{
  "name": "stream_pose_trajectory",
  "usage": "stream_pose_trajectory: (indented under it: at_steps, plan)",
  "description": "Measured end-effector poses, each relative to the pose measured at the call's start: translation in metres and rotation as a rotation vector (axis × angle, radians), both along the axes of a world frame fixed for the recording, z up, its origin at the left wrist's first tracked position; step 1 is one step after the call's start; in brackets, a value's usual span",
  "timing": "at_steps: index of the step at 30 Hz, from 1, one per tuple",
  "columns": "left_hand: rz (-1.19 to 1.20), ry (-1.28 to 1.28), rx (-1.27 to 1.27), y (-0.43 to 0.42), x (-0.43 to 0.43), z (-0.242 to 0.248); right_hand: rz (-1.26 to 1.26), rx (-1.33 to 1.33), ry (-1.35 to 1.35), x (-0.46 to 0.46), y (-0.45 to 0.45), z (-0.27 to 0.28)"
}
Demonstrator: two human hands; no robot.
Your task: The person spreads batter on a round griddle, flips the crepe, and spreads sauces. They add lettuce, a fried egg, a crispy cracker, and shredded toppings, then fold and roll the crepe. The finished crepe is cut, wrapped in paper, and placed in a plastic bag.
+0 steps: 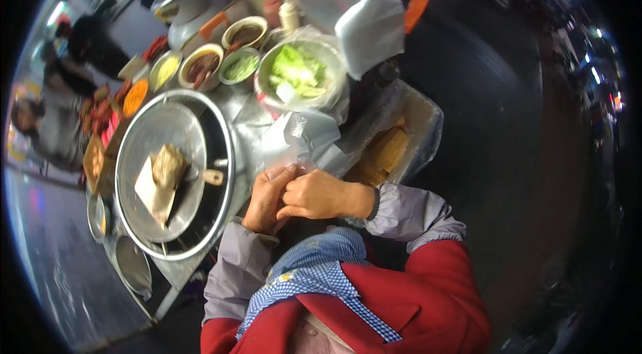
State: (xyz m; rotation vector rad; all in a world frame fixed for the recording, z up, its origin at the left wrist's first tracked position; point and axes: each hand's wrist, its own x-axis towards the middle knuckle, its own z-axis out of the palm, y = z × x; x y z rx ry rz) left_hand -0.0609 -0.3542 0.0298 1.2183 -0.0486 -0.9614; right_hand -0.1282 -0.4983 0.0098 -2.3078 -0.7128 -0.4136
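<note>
My left hand (265, 199) and my right hand (317, 196) meet in front of my chest, at the near edge of a translucent plastic bag (301, 135). Film from this bag lies between my left thumb and fingers. My right fingers are curled against the left hand; what lies inside them is hidden. To the left is a round metal griddle (188, 115) with a raised rim. On it sit a folded, browned flatbread (168, 166) and a pale paper sleeve (153, 193), beside a wooden-handled scraper (212, 177).
Behind the bag stands a plastic-lined bowl of lettuce (301, 70). Bowls of dark sauce (246, 34), red sauce (202, 65) and chopped greens (242, 67) are nearby. A lined box (419, 125) is at right, below a hanging white bag (371, 33). People (55, 128) stand far left.
</note>
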Motion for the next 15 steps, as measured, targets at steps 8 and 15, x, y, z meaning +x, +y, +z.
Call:
stream_pose_trajectory:
  at_steps: [8,15]
  plan:
    - [0.41,-0.447,0.049,0.165,-0.045,-0.031,0.001,0.255,0.212,0.056,0.095,0.032]
    - [0.903,-0.471,0.245,0.324,-0.091,-0.038,0.189,0.339,0.619,0.074,0.236,0.014]
